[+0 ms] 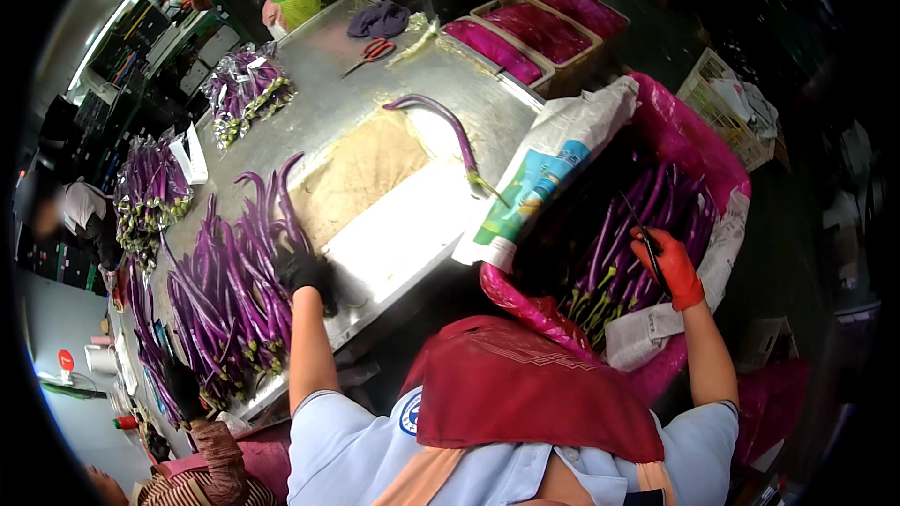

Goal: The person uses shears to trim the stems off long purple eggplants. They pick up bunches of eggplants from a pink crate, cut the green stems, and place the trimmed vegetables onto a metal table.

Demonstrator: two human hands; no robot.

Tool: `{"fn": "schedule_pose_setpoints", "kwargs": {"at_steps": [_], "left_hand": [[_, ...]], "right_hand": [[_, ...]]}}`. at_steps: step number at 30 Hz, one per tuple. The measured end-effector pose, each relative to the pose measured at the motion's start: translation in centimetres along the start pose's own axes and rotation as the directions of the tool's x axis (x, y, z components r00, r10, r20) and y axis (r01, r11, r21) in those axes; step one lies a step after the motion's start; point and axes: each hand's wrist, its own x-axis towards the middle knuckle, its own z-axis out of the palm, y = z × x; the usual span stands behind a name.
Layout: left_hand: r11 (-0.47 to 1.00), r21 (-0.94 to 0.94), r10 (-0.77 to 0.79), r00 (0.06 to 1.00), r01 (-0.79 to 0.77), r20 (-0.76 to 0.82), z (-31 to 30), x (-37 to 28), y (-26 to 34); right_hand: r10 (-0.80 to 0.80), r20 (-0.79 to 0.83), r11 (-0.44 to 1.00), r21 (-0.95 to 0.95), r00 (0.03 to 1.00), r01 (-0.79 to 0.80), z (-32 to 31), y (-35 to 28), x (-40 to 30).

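My left hand point(304, 273), in a black glove, rests at the stem end of a long purple eggplant point(285, 200) on the right side of a pile on the metal table point(394, 281). Whether its fingers grip the eggplant is hidden. My right hand point(668, 263), in a red-orange glove, holds a dark pair of scissors point(650, 249) over a crate of long eggplants point(612, 253), lined with pink plastic and newspaper. One curved eggplant point(453, 126) lies alone on the table, its green stem towards the crate.
Bagged eggplants point(246, 91) lie at the table's far left. Red-handled scissors point(376, 50) and a dark cloth point(380, 18) are at the far edge, near crates covered in pink plastic point(538, 24). A co-worker's gloved hand point(181, 386) touches eggplants at lower left; another person stands beyond the table.
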Motion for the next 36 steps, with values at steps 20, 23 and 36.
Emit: {"fn": "schedule_pose_setpoints", "kwargs": {"at_steps": [20, 23, 36], "left_hand": [[-0.374, -0.836, 0.855, 0.499, 0.401, -0.144, -5.6, 4.3, 26.0], [-0.475, -0.794, 0.842, 0.456, 0.378, -0.287, -8.2, 3.8, 23.6], [-0.566, -0.730, 0.824, 0.293, 0.383, -0.485, -13.4, -1.9, 21.3]], "right_hand": [[0.219, -0.018, 0.926, 0.318, 0.975, -0.202, 5.1, -4.8, -3.4], [0.194, 0.046, 0.922, 0.331, 0.980, -0.199, 6.5, -7.8, -1.9], [-0.317, 0.107, 0.799, 0.566, 0.942, 0.204, 16.8, -15.2, 5.7]]}}
